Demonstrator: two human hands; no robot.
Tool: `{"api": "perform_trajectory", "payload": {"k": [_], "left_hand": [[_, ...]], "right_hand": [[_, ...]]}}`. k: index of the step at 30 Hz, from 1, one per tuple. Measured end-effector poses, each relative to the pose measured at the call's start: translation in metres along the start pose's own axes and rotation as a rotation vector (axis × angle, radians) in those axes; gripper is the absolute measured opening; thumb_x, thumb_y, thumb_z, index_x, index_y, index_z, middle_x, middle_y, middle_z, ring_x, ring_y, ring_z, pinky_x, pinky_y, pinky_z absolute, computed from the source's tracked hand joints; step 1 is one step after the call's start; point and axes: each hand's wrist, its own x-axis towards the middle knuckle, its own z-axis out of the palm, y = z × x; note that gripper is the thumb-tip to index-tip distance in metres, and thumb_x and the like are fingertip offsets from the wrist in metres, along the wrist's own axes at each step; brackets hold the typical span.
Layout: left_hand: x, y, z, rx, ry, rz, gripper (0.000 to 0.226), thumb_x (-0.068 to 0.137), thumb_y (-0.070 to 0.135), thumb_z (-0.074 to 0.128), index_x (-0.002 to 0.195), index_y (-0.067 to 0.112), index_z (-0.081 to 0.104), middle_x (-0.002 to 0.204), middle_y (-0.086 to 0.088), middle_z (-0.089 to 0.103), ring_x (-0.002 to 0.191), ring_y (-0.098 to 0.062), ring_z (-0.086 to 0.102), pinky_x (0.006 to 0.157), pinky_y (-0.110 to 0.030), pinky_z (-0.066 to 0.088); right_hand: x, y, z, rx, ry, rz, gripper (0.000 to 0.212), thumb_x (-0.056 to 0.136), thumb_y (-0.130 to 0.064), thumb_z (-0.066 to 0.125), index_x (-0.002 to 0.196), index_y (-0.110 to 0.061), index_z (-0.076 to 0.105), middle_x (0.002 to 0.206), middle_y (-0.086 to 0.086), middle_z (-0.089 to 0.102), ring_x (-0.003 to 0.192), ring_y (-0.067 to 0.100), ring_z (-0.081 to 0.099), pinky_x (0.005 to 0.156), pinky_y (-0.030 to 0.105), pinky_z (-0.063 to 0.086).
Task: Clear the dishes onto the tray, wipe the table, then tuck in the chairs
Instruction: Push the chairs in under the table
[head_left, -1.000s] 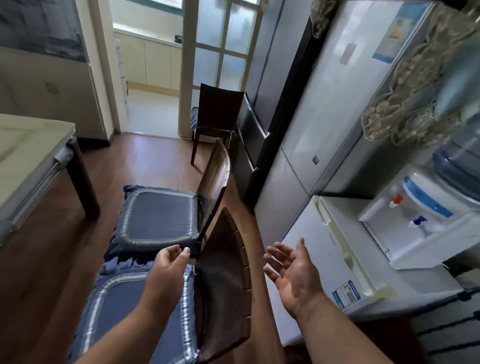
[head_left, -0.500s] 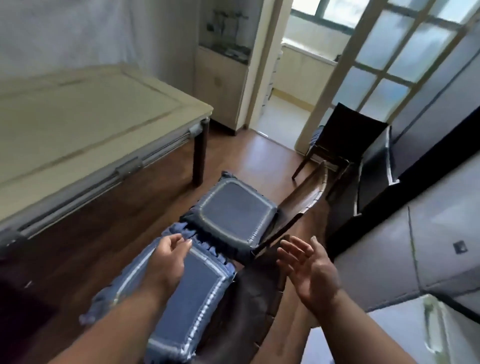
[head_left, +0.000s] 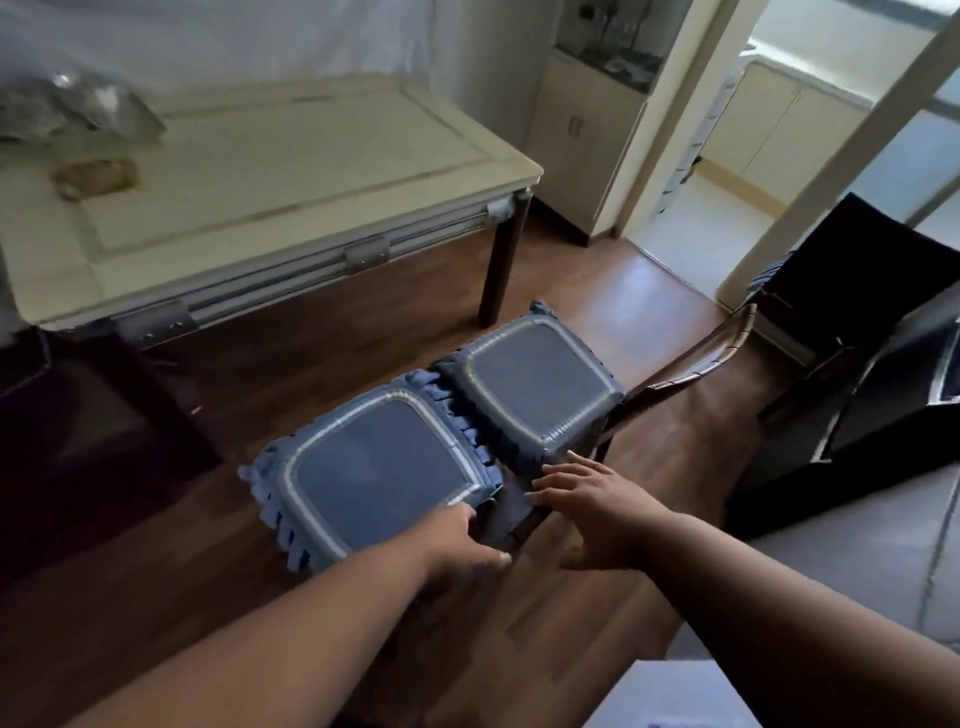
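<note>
Two chairs are standing side by side on the floor, seats facing the tabletop (head_left: 291, 171) but well apart from it, so neither is tucked in yet. The near chair (head_left: 374, 470) is sitting directly ahead of the person's fingers; the far chair (head_left: 535, 384) is sitting beyond them, its cushion fringe touching the near one's.

The left hand (head_left: 460, 545) is wrapping over the top of the near chair's backrest, its fingers (head_left: 457, 517) reaching forward toward the cushion edge and the thumb showing on the near side. That looks like a closing grasp on the backrest, though the clench itself is partly hidden. The right hand (head_left: 597, 506) is lying flat on the same backrest, its fingers (head_left: 561, 475) spread and released, pressing more than gripping. Both hands are likely sitting on the backrest because it is the highest handle, letting the person steer the chair straight toward the tabletop.

Across the tabletop, far from the fingers, some blurred metal ware (head_left: 78, 109) and a brownish patch (head_left: 96, 176) are lying near the left edge; whether they are dishes, a tray or a cloth cannot be told. Judging by the hands, the tucking step is just beginning.
</note>
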Motion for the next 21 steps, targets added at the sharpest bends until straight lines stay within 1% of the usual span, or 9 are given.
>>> {"api": "perform_trajectory", "payload": {"k": [2,4,5,6,8,10,12,16,21], "left_hand": [[-0.003,-0.002,0.009,0.118,-0.049,-0.024,0.081,0.08,0.061,0.081,0.145,0.019,0.059,0.145,-0.003,0.065,0.13,-0.024,0.063,0.106,-0.035,0.053],[-0.006,-0.005,0.021,0.286,-0.055,-0.014,0.066,0.08,0.053,0.081,0.134,0.019,0.063,0.136,-0.006,0.069,0.122,-0.027,0.067,0.101,-0.037,0.056],[-0.008,-0.005,0.025,0.369,-0.035,-0.006,0.056,0.082,0.047,0.079,0.129,0.019,0.064,0.133,-0.008,0.07,0.12,-0.03,0.067,0.098,-0.037,0.057],[-0.009,-0.005,0.028,0.429,-0.001,0.002,0.045,0.086,0.039,0.075,0.125,0.018,0.065,0.131,-0.01,0.07,0.119,-0.032,0.068,0.095,-0.037,0.058],[-0.009,-0.005,0.029,0.494,0.064,0.018,0.033,0.094,0.028,0.067,0.124,0.014,0.067,0.131,-0.013,0.07,0.12,-0.035,0.068,0.095,-0.039,0.057],[-0.013,-0.005,0.026,0.546,0.104,0.026,0.029,0.1,0.024,0.063,0.126,0.012,0.067,0.133,-0.015,0.068,0.123,-0.037,0.067,0.096,-0.041,0.055],[-0.017,-0.007,0.018,0.554,0.151,0.022,0.026,0.102,0.023,0.061,0.126,0.014,0.066,0.133,-0.014,0.067,0.123,-0.038,0.066,0.095,-0.042,0.054],[-0.023,-0.015,-0.005,0.54,0.23,0.028,0.026,0.103,0.028,0.062,0.126,0.017,0.067,0.13,-0.011,0.067,0.12,-0.036,0.066,0.092,-0.042,0.053],[-0.022,-0.029,-0.041,0.573,0.267,0.015,0.025,0.104,0.03,0.064,0.124,0.015,0.068,0.126,-0.013,0.068,0.116,-0.037,0.067,0.093,-0.043,0.056]], "right_hand": [[0.006,0.003,0.001,-0.115,-0.026,-0.028,0.093,0.075,-0.061,0.078,0.161,-0.037,0.051,0.166,-0.006,0.054,0.16,0.018,0.039,0.137,0.042,0.007],[0.013,0.001,0.004,-0.179,-0.035,-0.016,0.084,0.078,-0.054,0.082,0.156,-0.038,0.056,0.16,-0.007,0.059,0.157,0.021,0.044,0.137,0.051,0.019],[0.017,-0.001,0.006,-0.203,-0.013,-0.007,0.072,0.079,-0.052,0.083,0.147,-0.039,0.063,0.151,-0.009,0.066,0.151,0.021,0.052,0.133,0.052,0.029],[0.02,-0.001,0.011,-0.219,0.05,-0.01,0.055,0.08,-0.049,0.082,0.133,-0.039,0.07,0.136,-0.011,0.073,0.141,0.021,0.062,0.128,0.051,0.037],[0.027,-0.002,0.015,-0.251,0.152,-0.009,0.022,0.083,-0.044,0.082,0.103,-0.037,0.074,0.105,-0.013,0.077,0.115,0.02,0.075,0.115,0.045,0.05],[0.033,-0.003,0.015,-0.277,0.187,-0.02,0.017,0.082,-0.044,0.085,0.09,-0.036,0.072,0.091,-0.016,0.075,0.1,0.017,0.077,0.104,0.042,0.056],[0.041,-0.003,0.01,-0.293,0.198,-0.035,0.018,0.081,-0.044,0.086,0.089,-0.037,0.071,0.09,-0.017,0.074,0.095,0.016,0.077,0.1,0.04,0.058],[0.062,-0.004,-0.003,-0.281,0.195,-0.055,0.011,0.091,-0.041,0.076,0.099,-0.037,0.069,0.097,-0.015,0.074,0.101,0.02,0.074,0.102,0.04,0.053],[0.101,-0.023,-0.023,-0.287,0.129,-0.047,0.015,0.103,-0.041,0.064,0.116,-0.036,0.069,0.114,-0.01,0.075,0.116,0.025,0.069,0.108,0.041,0.044]]}}
